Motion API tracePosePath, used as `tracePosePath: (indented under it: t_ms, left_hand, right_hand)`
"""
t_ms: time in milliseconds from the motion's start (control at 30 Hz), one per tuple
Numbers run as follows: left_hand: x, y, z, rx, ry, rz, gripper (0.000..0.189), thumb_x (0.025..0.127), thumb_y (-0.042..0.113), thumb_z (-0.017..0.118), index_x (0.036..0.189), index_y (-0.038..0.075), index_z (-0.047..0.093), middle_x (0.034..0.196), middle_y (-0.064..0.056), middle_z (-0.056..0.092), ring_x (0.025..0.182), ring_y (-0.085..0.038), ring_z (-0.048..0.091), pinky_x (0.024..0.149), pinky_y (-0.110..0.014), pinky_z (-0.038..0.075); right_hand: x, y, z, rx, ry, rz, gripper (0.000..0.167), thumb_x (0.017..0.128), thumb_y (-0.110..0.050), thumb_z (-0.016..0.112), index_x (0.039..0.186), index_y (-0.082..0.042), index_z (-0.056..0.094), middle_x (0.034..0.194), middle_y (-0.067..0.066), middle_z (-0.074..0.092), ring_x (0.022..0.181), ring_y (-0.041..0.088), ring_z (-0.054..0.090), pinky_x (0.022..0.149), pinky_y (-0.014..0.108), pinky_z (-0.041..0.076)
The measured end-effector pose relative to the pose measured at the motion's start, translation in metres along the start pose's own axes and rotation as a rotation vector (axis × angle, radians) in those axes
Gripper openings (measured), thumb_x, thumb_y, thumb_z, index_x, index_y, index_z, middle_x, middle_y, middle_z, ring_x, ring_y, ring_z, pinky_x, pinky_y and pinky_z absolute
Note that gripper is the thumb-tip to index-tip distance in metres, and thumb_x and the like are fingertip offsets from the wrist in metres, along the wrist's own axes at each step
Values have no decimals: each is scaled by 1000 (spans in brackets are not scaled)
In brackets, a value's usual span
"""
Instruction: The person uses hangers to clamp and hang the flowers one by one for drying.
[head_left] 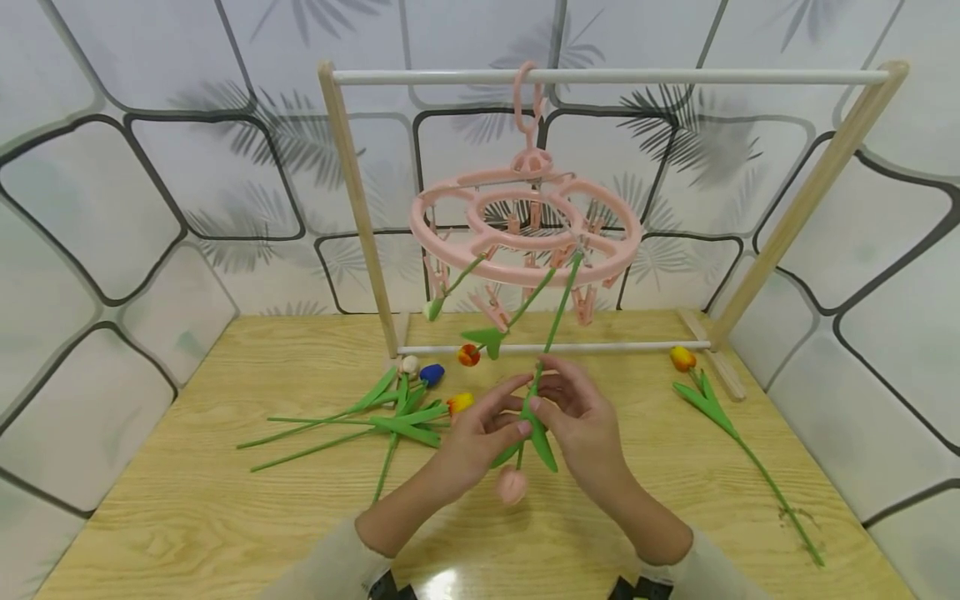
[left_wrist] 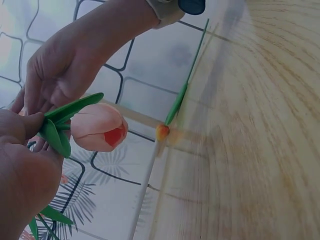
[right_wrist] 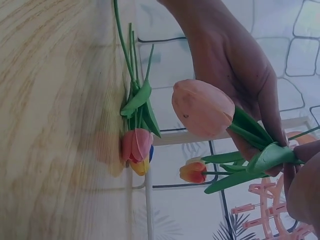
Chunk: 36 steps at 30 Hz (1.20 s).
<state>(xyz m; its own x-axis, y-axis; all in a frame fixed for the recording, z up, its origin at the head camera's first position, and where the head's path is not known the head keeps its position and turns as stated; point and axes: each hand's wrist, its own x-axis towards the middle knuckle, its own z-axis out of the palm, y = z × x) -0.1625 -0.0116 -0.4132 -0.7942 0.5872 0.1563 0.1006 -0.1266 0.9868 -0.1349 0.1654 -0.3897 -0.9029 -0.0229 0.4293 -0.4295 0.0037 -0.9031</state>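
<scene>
A pale pink artificial tulip (head_left: 512, 485) hangs head-down, its green stem (head_left: 564, 304) running up to the rim of a pink round clip hanger (head_left: 510, 271). My left hand (head_left: 472, 442) pinches the tulip's leaves and stem between thumb and fingers. From the other side my right hand (head_left: 588, 429) grips the same stem, thumb on a leaf. In the left wrist view the tulip's bloom (left_wrist: 97, 127) points away from both hands, its leaves (left_wrist: 75, 107) spread around the stem. The right wrist view has the bloom (right_wrist: 204, 107) below the left hand (right_wrist: 230, 65).
The hanger hooks over the white bar (head_left: 675, 77) of a wooden rack. A red-orange tulip (head_left: 468, 355) and a whitish bud (head_left: 432, 309) also hang from it. Several tulips, one blue (head_left: 432, 374), lie left on the table; a yellow-orange one (head_left: 682, 359) lies right.
</scene>
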Motion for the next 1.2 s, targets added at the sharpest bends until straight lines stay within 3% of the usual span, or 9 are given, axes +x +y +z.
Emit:
tracePosePath:
  t_ms: [267, 600, 800, 967, 1100, 1200]
  left_hand:
    - [0, 0, -2, 6, -18, 1, 60, 102, 20, 62, 156, 29, 37, 138, -12, 56, 120, -22, 65, 103, -47, 51]
    - [1, 0, -2, -14, -13, 5, 58, 101, 19, 63, 154, 30, 40, 134, -15, 57, 115, -17, 67, 96, -31, 55]
    - [2, 0, -2, 4, -8, -18, 60, 101, 20, 64, 155, 29, 39, 133, -14, 57, 117, -20, 66, 97, -32, 54]
    - [2, 3, -3, 111, 43, -9, 57, 101, 25, 63, 154, 28, 41, 131, -10, 60, 116, -21, 63, 95, -32, 53]
    - [4, 12, -2, 166, 88, 62, 51, 102, 22, 62, 150, 21, 46, 127, -11, 61, 113, -23, 64, 95, -32, 53]
    - [8, 19, 1, 194, 114, 96, 47, 102, 24, 63, 147, 24, 50, 126, -6, 62, 113, -20, 65, 96, -30, 54]
  right_hand:
    - [1, -1, -4, -18, -21, 4, 51, 94, 3, 66, 142, -8, 53, 132, 1, 55, 107, 16, 65, 73, 22, 55]
    - [0, -1, -2, -131, -31, -8, 51, 96, -3, 67, 142, -18, 56, 134, -1, 56, 109, 16, 64, 74, 25, 57]
    - [0, -4, -5, -161, -32, 9, 50, 97, -7, 67, 143, -22, 55, 135, 0, 55, 109, 14, 63, 79, 25, 57]
    - [4, -14, -16, -158, 28, -10, 52, 96, -3, 67, 144, -16, 54, 132, 0, 59, 107, 11, 64, 85, 21, 55]
    - [9, -25, -28, -112, 98, -42, 52, 95, 2, 67, 144, -9, 53, 124, 1, 62, 104, 11, 65, 84, 19, 56]
    - [12, -33, -36, -82, 138, -56, 54, 94, 3, 66, 145, -7, 52, 124, 2, 61, 105, 12, 64, 85, 18, 56]
